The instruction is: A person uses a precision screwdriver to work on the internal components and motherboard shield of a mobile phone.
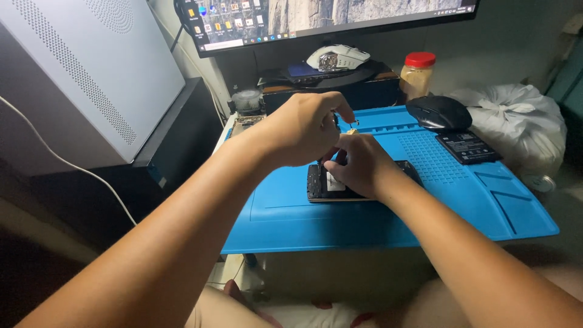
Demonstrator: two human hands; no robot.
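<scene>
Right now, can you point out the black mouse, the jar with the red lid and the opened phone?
black mouse [438, 112]: head view, on the top of its shell.
jar with the red lid [416, 78]: head view, on its glass side.
opened phone [318, 184]: head view, on its uncovered left end.

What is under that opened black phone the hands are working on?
The opened phone lies flat on a blue work mat. The right hand covers its middle, hiding that part and the mat beneath.

blue mat [461, 200], blk phone [316, 182], red-lid jar [416, 74]
</scene>
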